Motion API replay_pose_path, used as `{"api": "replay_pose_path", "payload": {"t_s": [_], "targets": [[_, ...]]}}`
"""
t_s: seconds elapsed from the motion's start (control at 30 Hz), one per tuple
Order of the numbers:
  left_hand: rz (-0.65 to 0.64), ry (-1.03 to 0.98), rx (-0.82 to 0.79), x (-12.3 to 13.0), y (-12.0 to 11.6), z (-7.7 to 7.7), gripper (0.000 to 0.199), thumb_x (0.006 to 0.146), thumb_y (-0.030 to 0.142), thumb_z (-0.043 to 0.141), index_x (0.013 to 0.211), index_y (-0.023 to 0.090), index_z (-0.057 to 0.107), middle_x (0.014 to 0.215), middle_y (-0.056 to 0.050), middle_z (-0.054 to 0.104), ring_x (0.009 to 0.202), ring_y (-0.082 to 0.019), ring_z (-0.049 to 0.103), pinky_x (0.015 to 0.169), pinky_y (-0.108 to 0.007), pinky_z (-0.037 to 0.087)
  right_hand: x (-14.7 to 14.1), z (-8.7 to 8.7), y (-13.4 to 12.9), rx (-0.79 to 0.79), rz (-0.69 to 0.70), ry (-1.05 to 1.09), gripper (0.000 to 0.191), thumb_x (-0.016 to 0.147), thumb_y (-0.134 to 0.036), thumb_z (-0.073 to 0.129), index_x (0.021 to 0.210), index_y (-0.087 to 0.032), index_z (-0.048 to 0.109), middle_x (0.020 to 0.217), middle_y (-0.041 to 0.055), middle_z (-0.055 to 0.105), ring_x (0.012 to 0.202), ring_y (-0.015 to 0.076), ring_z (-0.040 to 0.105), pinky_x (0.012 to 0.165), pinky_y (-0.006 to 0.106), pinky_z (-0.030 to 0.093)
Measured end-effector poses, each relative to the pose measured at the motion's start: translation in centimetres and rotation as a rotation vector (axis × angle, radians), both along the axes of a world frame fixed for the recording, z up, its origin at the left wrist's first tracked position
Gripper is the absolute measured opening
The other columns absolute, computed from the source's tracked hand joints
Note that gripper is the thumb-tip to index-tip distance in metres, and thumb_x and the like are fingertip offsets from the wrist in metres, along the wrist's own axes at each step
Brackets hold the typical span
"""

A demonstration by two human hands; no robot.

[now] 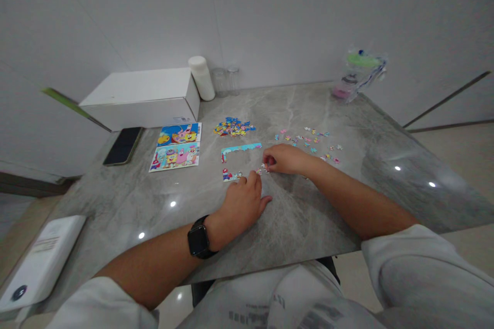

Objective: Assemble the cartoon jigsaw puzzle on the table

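White shirt [285,300] and sleeves occupy the near edge, before the grey tabletop [309,231]. Left hand [240,201], palm down with thumb spread and nothing grasped, has its fingertips at the lower puzzle strip [230,175]. Right hand [285,158] has its fingers bunched at the strip's right end; whether a piece is pinched cannot be told. The upper puzzle strip [247,147] lies apart, beyond. Piled pieces [233,128] lie farther back; scattered pieces [307,139] to the right; two picture cards [175,157] to the left.
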State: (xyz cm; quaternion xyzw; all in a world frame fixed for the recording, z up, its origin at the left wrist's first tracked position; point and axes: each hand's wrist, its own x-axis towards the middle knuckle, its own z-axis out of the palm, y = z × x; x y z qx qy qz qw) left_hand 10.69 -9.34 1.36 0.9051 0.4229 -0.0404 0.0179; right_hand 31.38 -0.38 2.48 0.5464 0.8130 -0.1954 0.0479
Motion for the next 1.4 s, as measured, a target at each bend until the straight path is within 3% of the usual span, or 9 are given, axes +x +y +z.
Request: {"api": "replay_pose_path", "payload": {"t_s": [0.43, 0.53, 0.73, 0.83, 0.93, 1.07, 1.27, 1.4], "targets": [[-0.048, 0.008, 0.017, -0.1, -0.5, 0.6, 0.052, 0.105, 0.052, 0.059, 0.137, 0.011, 0.059, 0.133, -0.019, 0.061, 0.107, -0.031, 0.066, 0.081, -0.04, 0.056, 0.6, 0.1, 0.4, 0.048, -0.026, 0.022, 0.021, 0.092, -0.034, 0.076, 0.111, -0.025, 0.078, 0.106, 0.0043, 0.082, 0.097, 0.0208, 0.073, 0.08, 0.026, 0.047], [-0.165, -0.036, -0.014, -0.1, -0.6, 1.0, 0.038, 0.108, 0.045, 0.055, 0.129, 0.015, 0.062, 0.127, -0.015, 0.064, 0.104, -0.029, 0.066, 0.081, -0.04, 0.056, 1.7, 1.8, 0.6, 0.145, -0.089, 0.05, 0.02, 0.095, -0.033, 0.072, 0.112, -0.023, 0.078, 0.11, 0.0061, 0.081, 0.101, 0.0221, 0.072, 0.087, 0.029, 0.048], [-0.368, -0.123, -0.047, -0.3, -0.7, 0.6, 0.025, 0.11, 0.037, 0.049, 0.12, 0.02, 0.064, 0.124, -0.012, 0.065, 0.102, -0.026, 0.065, 0.079, -0.039, 0.057, 5.5, 6.8, -0.1, 0.41, -0.304, 0.166, 0.024, 0.098, -0.035, 0.065, 0.111, -0.02, 0.078, 0.111, 0.0097, 0.076, 0.092, 0.0222, 0.066, 0.09, 0.034, 0.047], [-0.403, -0.135, -0.048, -0.3, -0.6, 0.3, 0.023, 0.11, 0.034, 0.048, 0.117, 0.02, 0.065, 0.122, -0.012, 0.067, 0.101, -0.024, 0.065, 0.078, -0.038, 0.056, 7.6, 7.6, -1.1, 0.465, -0.374, 0.184, 0.026, 0.099, -0.037, 0.063, 0.111, -0.02, 0.078, 0.113, 0.01, 0.074, 0.09, 0.0219, 0.064, 0.088, 0.034, 0.047], [-0.416, -0.145, -0.051, -0.3, -0.3, 0.1, 0.023, 0.111, 0.032, 0.047, 0.118, 0.02, 0.066, 0.119, -0.011, 0.068, 0.102, -0.024, 0.066, 0.079, -0.037, 0.056, 9.9, 7.0, -2.2, 0.474, -0.448, 0.181, 0.024, 0.098, -0.037, 0.064, 0.108, -0.021, 0.078, 0.111, 0.0097, 0.074, 0.087, 0.021, 0.063, 0.087, 0.034, 0.047], [-0.417, -0.171, -0.042, -0.3, 0.0, -0.2, 0.026, 0.111, 0.031, 0.046, 0.117, 0.021, 0.069, 0.116, -0.01, 0.069, 0.101, -0.025, 0.066, 0.081, -0.038, 0.056, 13.1, 4.6, -3.0, 0.494, -0.577, 0.204, 0.024, 0.095, -0.036, 0.064, 0.105, -0.021, 0.079, 0.107, 0.0094, 0.075, 0.085, 0.0208, 0.063, 0.085, 0.034, 0.049], [-0.437, -0.226, -0.061, -0.5, 0.6, -0.8, 0.029, 0.111, 0.033, 0.047, 0.11, 0.022, 0.074, 0.113, -0.009, 0.071, 0.1, -0.024, 0.068, 0.083, -0.038, 0.055, 17.0, -0.3, -2.0, 0.474, -0.757, 0.349, 0.028, 0.095, -0.032, 0.057, 0.112, -0.019, 0.075, 0.111, 0.0084, 0.078, 0.083, 0.0186, 0.066, 0.082, 0.032, 0.052], [-0.432, -0.249, -0.086, -0.5, 1.0, -1.0, 0.03, 0.11, 0.033, 0.047, 0.109, 0.022, 0.075, 0.111, -0.009, 0.072, 0.099, -0.023, 0.07, 0.083, -0.038, 0.057, 19.4, -1.4, -1.6, 0.508, -0.785, 0.267, 0.026, 0.092, -0.026, 0.06, 0.111, -0.019, 0.076, 0.112, 0.009, 0.079, 0.087, 0.0188, 0.068, 0.088, 0.032, 0.051]]}}
